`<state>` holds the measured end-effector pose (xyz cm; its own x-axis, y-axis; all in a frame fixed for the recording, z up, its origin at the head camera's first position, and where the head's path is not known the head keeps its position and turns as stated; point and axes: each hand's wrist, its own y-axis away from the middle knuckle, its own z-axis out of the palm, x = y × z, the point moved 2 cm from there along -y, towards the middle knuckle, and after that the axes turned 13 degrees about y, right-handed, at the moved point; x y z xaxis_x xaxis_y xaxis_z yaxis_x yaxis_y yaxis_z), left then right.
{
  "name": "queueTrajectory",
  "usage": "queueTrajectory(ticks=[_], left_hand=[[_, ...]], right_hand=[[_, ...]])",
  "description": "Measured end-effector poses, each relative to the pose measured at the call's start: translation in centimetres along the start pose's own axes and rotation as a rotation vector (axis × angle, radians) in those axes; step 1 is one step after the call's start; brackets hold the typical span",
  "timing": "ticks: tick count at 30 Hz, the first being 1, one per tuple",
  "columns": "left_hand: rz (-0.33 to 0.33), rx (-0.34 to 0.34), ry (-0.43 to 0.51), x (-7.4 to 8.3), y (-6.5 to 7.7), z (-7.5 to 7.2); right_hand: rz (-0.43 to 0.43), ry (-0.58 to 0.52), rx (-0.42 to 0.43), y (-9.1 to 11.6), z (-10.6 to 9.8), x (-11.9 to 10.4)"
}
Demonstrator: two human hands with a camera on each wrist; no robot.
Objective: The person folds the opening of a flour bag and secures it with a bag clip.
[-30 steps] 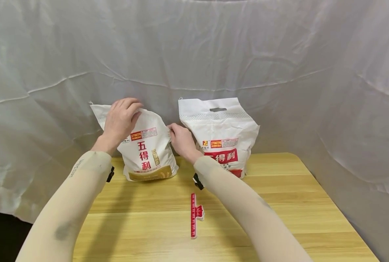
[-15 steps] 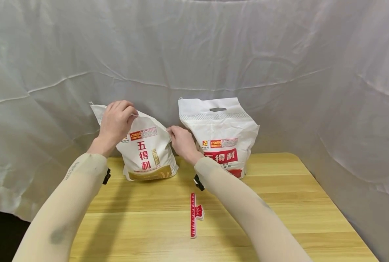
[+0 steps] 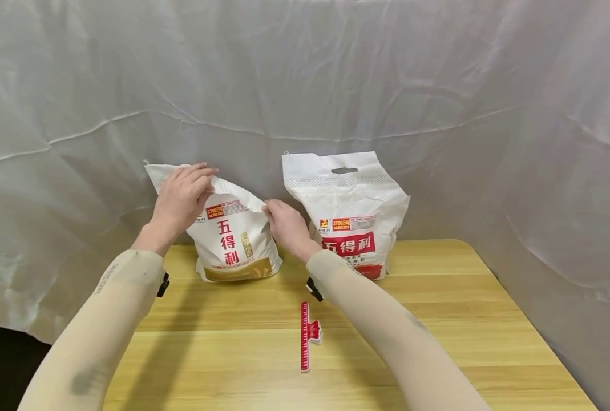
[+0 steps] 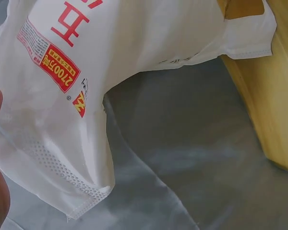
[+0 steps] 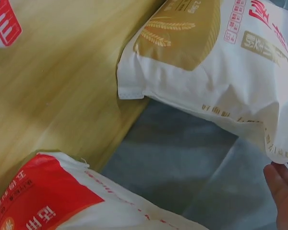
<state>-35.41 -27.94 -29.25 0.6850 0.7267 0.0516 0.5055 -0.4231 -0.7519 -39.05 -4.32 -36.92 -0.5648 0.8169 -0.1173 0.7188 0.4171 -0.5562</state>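
A white flour bag [image 3: 227, 240] with red lettering and a gold base band stands at the back left of the table, its top slanting down to the right. My left hand [image 3: 180, 197] grips the top edge, fingers over it. At the bag's right upper corner, my right hand [image 3: 287, 227] pinches the material. Part of the dotted top strip shows bent forward between the hands. The left wrist view has the bag's perforated top corner [image 4: 62, 167] hanging free beyond the hand. Fingertips [image 5: 278, 184] touch the bag's edge in the right wrist view.
A second white flour bag [image 3: 353, 200] with a handle slot and red label stands close behind my right forearm. A red and white clip [image 3: 305, 337] lies on the wooden table [image 3: 438, 319] in front. Grey cloth [image 3: 305, 74] hangs behind.
The left hand has shifted slightly left and down along the bag's top. The top edge has come forward, and its dotted strip now shows. The right hand stays at the corner.
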Motion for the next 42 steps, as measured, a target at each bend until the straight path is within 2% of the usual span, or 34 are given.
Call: queueTrajectory(ticks=[4, 8, 14, 19, 25, 27, 36, 42], left_hand=[[-0.052, -0.053, 0.006, 0.1, 0.1, 0.0], [-0.105, -0.089, -0.007, 0.2, 0.0, 0.0], [-0.184, -0.06, -0.05, 0.4, -0.6, 0.1], [-0.242, -0.063, -0.023, 0.4, -1.0, 0.2], [-0.255, -0.048, 0.035, 0.4, -0.9, 0.5], [-0.267, -0.035, 0.049, 0.4, -0.8, 0.6], [-0.391, -0.031, 0.106, -0.2, -0.5, 1.3], [-0.415, 0.001, 0.124, -0.4, -0.6, 1.6]], right_hand=[[0.042, -0.018, -0.059, 0.0, 0.2, -0.2], [0.131, -0.083, -0.076, -0.1, 0.1, -0.4], [0.248, -0.181, -0.06, -0.6, -0.3, -0.7], [0.296, -0.248, -0.084, -1.1, -0.4, -0.9], [0.332, -0.464, -0.128, -1.6, -0.3, -1.0], [0.341, -0.505, -0.135, -1.7, -0.2, -1.1], [0.384, -0.504, -0.12, -1.9, 0.2, -1.3], [0.402, -0.485, -0.103, -2.0, 0.4, -1.3]])
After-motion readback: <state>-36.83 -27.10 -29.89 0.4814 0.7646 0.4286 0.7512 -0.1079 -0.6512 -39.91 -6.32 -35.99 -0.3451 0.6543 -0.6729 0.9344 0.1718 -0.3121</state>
